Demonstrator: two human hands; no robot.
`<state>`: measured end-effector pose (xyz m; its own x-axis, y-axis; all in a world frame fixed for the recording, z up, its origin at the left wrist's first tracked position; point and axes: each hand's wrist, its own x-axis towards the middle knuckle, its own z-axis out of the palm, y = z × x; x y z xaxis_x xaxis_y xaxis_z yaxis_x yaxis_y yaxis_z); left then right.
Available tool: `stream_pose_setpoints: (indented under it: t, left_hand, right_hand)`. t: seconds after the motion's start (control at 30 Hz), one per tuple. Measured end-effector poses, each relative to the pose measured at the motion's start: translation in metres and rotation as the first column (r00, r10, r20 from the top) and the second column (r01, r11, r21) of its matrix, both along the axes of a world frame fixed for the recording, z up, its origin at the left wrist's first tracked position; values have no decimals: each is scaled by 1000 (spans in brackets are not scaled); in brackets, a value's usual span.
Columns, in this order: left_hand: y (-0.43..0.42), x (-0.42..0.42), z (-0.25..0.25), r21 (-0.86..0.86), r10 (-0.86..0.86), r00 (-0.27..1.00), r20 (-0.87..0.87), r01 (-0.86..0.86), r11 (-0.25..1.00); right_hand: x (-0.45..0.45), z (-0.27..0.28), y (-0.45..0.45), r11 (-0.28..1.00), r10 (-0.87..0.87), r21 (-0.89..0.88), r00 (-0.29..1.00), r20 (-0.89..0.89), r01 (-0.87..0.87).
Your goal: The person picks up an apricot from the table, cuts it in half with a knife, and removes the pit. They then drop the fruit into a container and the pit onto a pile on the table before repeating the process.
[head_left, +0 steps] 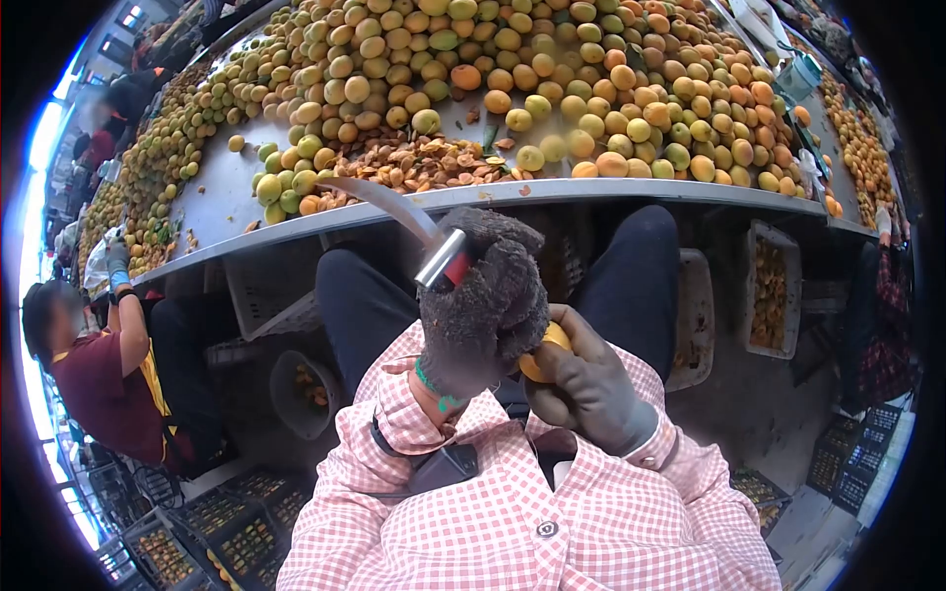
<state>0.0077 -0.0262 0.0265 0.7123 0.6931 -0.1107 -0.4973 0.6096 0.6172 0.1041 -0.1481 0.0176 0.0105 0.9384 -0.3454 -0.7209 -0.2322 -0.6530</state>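
Observation:
My left hand (483, 300), in a dark knit glove, is closed around a knife (384, 204) with a curved blade, a metal collar and some red at the handle. The blade points up and left, towards the table edge. Pinched in my right hand (591, 384), in a grey glove, is a yellow-orange apricot (542, 355). The two hands touch around this fruit, in front of my chest, and the left glove hides part of it. Beyond the knife, a heap of opened apricot pieces (424, 163) lies on the metal table (641, 189) among whole apricots (552, 64).
A person (108, 364) in a dark red shirt sits at the left, and another person (877, 315) in plaid is at the far right. Beneath the table are a bucket (304, 394), a white crate (693, 315) and a crate of fruit pieces (772, 291). Black crates (236, 532) stand lower left.

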Motion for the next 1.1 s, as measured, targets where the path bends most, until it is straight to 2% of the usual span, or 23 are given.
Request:
stream_pose_setpoints:
  t: [0.03,0.07,0.1,0.13,0.17,0.2,0.27,0.3,0.33,0.37,0.4,0.43,0.47,0.53,0.63,0.7,0.73,0.8,0.87,0.93,0.97,1.03,1.1]
  left_hand:
    - [0,0,0,-1,-3,1000,-2,3,1000]
    - [0,1,1,20,-14,1000,1,14,1000]
    - [0,1,2,41,-23,1000,4,23,999]
    - [-1,1,2,60,-31,999,5,31,998]
    - [-1,1,1,56,-31,1000,5,30,998]
    - [1,2,1,12,-33,999,25,33,999]
    - [8,6,-3,-29,-34,998,47,35,999]
    - [14,9,-11,-138,-11,994,107,26,990]
    - [19,11,-16,-247,19,986,165,23,969]
    - [23,15,-16,-304,71,993,97,-38,952]
    - [26,15,-19,-302,75,992,99,-42,952]
    - [30,13,-25,-304,58,988,145,-11,952]
    - [34,11,-34,-307,41,981,190,20,951]
    - [41,6,-53,-313,5,960,279,86,946]
    - [48,5,-58,-304,-27,927,374,150,941]
    - [44,5,-49,-314,69,986,151,-18,949]
    - [46,5,-46,-316,68,986,153,-16,949]
    - [51,2,-39,-88,131,991,-26,-133,987]
    - [51,5,-37,-118,188,982,-25,-190,975]
    - [51,6,-44,-14,166,981,-99,-168,986]
    - [53,5,-46,-13,168,981,-96,-170,985]
    - [56,-2,-51,-34,164,983,-82,-167,985]
    - [57,-8,-52,4,213,966,-144,-214,977]
  right_hand:
    - [2,0,0,997,38,-67,986,-160,-49]
    - [-2,-2,0,997,37,-68,987,-159,-48]
    - [-10,-7,0,1000,0,-20,966,258,5]
    - [-17,-15,-1,999,-53,44,778,626,33]
    - [-20,-30,-2,967,-216,249,662,718,47]
    - [-20,-38,0,968,-216,248,661,719,46]
    - [-20,-45,8,872,-418,488,565,712,29]
    - [-18,-44,12,872,-418,489,565,711,29]
    - [-16,-41,18,886,-432,457,485,760,73]
    - [-15,-37,23,896,-437,428,402,805,117]
    - [-17,-36,25,896,-437,430,403,804,113]
    - [-18,-35,28,936,-341,298,707,620,189]
    - [-18,-33,30,968,-243,141,912,331,207]
    - [-17,-31,33,982,-181,109,928,324,154]
    - [-6,-33,40,995,-96,20,974,206,93]
    - [3,-36,40,994,88,-82,967,240,-70]
    - [4,-35,42,994,87,-84,966,243,-69]
    - [6,-29,45,978,167,-133,984,60,-158]
    - [1,-30,44,979,173,-123,981,88,-162]
    - [-9,-39,48,999,-20,51,914,405,0]
    - [-10,-37,51,999,-19,52,913,407,-3]
    - [-10,-32,54,991,38,-136,974,224,-7]
    - [-12,-36,58,988,49,-154,986,159,-24]
